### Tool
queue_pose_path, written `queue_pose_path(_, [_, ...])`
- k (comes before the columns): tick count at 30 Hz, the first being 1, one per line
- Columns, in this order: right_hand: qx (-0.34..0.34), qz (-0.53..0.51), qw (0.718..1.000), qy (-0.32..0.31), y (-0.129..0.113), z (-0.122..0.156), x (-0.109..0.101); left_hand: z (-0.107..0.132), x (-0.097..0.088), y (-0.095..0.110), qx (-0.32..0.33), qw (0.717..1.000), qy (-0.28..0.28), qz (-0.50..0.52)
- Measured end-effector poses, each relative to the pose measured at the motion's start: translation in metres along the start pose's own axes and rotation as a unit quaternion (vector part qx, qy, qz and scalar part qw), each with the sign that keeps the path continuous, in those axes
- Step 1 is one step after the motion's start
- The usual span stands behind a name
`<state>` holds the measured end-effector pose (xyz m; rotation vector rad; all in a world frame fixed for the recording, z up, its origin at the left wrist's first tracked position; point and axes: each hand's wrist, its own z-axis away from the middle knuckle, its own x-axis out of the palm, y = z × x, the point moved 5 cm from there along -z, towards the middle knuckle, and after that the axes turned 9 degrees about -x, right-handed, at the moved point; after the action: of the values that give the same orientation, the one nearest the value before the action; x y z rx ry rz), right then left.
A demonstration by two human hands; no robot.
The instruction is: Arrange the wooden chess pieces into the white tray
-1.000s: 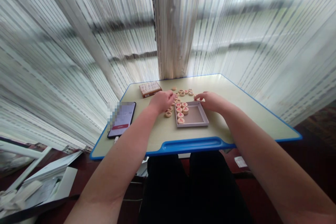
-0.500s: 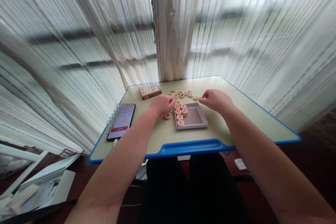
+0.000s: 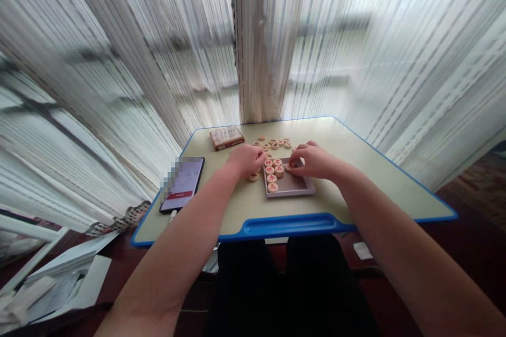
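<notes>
A shallow square box [image 3: 290, 194] lies open on the table. Along its left side sit several round Chinese chess pieces [image 3: 272, 188] with red characters face up. My right hand [image 3: 316, 161] reaches over the far right part of the box, its fingers pinching a chess piece [image 3: 289, 168] low inside it. By the box's upper left corner, my left hand [image 3: 245, 159] is closed; whatever its fingertips hold is hidden. Beneath that hand rests a loose chess piece [image 3: 253, 176]. More loose pieces [image 3: 275, 145] are scattered beyond the box.
A phone [image 3: 182, 184] with a cable lies on the left of the blue-edged table [image 3: 379, 184]. Behind it is a printed flat box [image 3: 226, 137]. A blue groove [image 3: 288, 224] runs along the near edge. Curtains [image 3: 261, 63] hang just behind the table.
My right hand has moved left and nearer, from the table beyond the box's right corner to inside the box, carrying a chess piece. My left hand has hardly moved.
</notes>
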<state>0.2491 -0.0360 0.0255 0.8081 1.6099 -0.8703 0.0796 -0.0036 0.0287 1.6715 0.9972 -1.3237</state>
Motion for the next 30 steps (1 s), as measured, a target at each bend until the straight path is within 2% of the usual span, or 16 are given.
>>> queue_pose_path(6, [-0.017,-0.011,1.0,-0.009,-0.005,0.001,-0.003,0.001,0.002,0.0,0.006,1.0,-0.003,0.005])
queue_pose_path(13, [-0.034,-0.041,0.997,-0.053,-0.011,0.003,-0.004,0.0,0.001,-0.001,0.002,1.0,-0.007,0.005])
queue_pose_path(30, [-0.039,-0.07,0.995,-0.064,-0.015,0.005,-0.005,0.0,0.003,-0.002,0.005,1.0,-0.011,0.006])
